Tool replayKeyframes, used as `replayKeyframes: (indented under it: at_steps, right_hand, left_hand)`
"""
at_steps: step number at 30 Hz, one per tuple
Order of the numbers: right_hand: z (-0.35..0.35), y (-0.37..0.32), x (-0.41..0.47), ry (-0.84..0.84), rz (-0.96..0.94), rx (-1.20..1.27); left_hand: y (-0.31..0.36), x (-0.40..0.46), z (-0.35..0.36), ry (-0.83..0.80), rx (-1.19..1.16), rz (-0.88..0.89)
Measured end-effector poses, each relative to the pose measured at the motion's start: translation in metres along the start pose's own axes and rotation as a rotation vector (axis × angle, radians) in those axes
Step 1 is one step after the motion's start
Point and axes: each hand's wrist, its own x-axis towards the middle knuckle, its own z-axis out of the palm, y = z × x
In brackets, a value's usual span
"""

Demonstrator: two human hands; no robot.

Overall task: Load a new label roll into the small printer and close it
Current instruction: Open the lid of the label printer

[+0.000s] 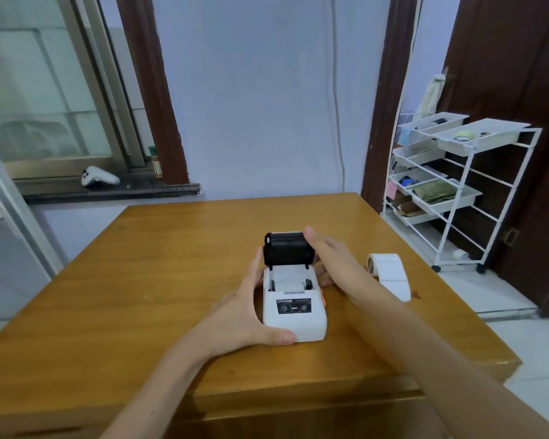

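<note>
the small white printer sits mid-table with its black lid raised upright; white label paper seems to lie in the open bay, though it is hard to make out. the left hand grasps the printer's left side, thumb at the near corner. the right hand rests on the lid's right edge, its fingers hidden behind the lid, so i cannot tell its grip. a label roll lies just right, partly unrolled, on the wooden table. beyond, a white rack and a game controller on the window sill
</note>
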Motion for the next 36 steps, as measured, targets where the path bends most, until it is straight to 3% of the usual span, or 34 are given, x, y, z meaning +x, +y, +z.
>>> replayKeyframes:
  at_steps: [7, 10, 12, 16, 17, 19, 22, 29, 36]
  right_hand:
    - [0.007, -0.012, 0.014, 0.043, 0.169, 0.058]
    - [0.007, -0.011, 0.01, 0.031, 0.152, 0.027]
    - [0.008, -0.005, 0.004, 0.091, 0.06, 0.018]
    - [0.008, 0.002, -0.026, 0.406, -0.24, -0.06]
    - [0.006, 0.001, -0.033, 0.402, -0.319, -0.129]
    - [0.003, -0.002, -0.042, 0.22, -0.423, -0.301]
    - [0.002, -0.01, -0.039, -0.077, -0.337, -0.464]
    - [0.001, -0.025, -0.006, -0.284, -0.136, -0.654]
    - [0.003, -0.026, 0.002, -0.353, -0.117, -0.711]
  left_hand:
    - [-0.002, 0.001, 0.0, 0.002, -0.008, 0.005]
    - [-0.003, 0.002, 0.001, 0.004, -0.009, 0.024]
    - [-0.003, 0.002, 0.002, 0.002, -0.006, 0.036]
    - [-0.003, 0.001, 0.002, 0.017, 0.004, 0.041]
    - [-0.003, 0.0, 0.002, 0.018, 0.011, 0.038]
    - [-0.002, 0.0, 0.002, 0.016, 0.033, 0.024]
    - [-0.002, 0.001, 0.002, 0.017, 0.039, 0.011]
    - [-0.001, 0.0, 0.002, 0.02, 0.052, 0.009]
    - [-0.001, 0.0, 0.002, 0.02, 0.072, 0.001]
